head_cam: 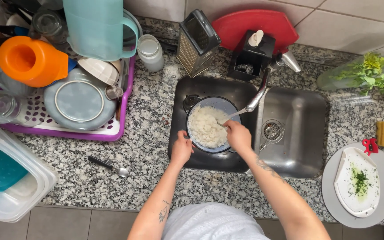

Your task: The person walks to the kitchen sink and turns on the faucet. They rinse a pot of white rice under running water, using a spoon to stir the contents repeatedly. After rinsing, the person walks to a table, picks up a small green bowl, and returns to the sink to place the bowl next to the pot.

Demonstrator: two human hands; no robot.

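Speckled granite counter (pixel 147 146) runs across the view, with a double steel sink (pixel 298 133) set into it at the centre and pale wall tiles behind. Inside the left basin stands a dark colander (pixel 210 104) filled with white rice (pixel 205 126). At the colander's 7 o'clock edge the left hand (pixel 182 149) grips the rim, fingers curled tight around it. At its 4 o'clock edge the right hand (pixel 238 137) has its fingers closed around a metal utensil (pixel 234 114) whose handle points up toward 1 o'clock, the working end sunk in the rice. A curved tap (pixel 263 86) reaches over the divider at 12 o'clock. Behind it stand a box grater (pixel 196 42), a black soap dispenser holder (pixel 252 55) and a red cutting board (pixel 254 24) leaning on the tiles. Off at 9 o'clock a purple dish rack (pixel 112 131) carries a plate, an orange jug (pixel 30 60) and a teal pitcher (pixel 96 26). A spoon (pixel 110 165) lies on the counter just below the rack. Toward 4 o'clock a white board (pixel 356 182) with chopped green herbs rests on a grey plate (pixel 332 202)
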